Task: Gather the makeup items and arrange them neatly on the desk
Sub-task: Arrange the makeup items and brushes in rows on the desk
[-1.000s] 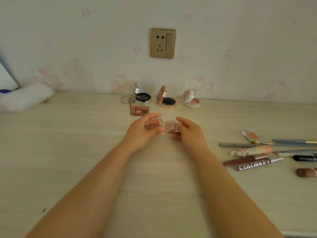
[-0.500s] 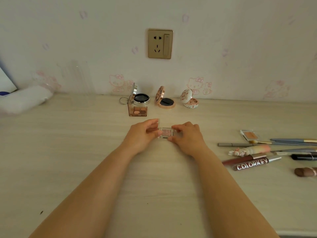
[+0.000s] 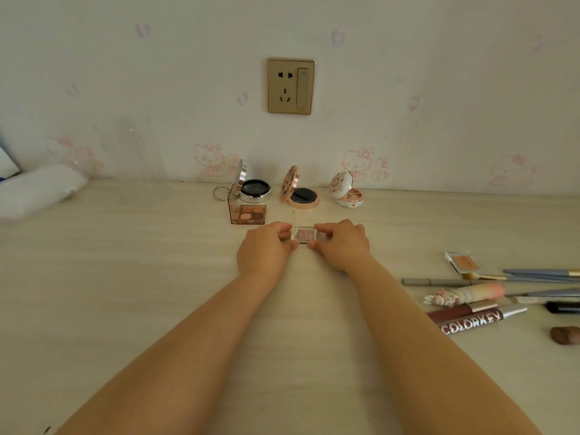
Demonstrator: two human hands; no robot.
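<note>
left hand (image 3: 264, 250) + right hand (image 3: 342, 245) fingers pinch pink eyeshadow pan (image 3: 305, 235) | 3 open compacts (image 3: 299, 193) behind; brown palette (image 3: 249, 213) left-rear

A small clear eyeshadow case (image 3: 305, 235) with a pink glitter pan is sitting on the desk (image 3: 125, 277), lid standing open, just before three open compacts (image 3: 299, 193) lining the wall.
</note>
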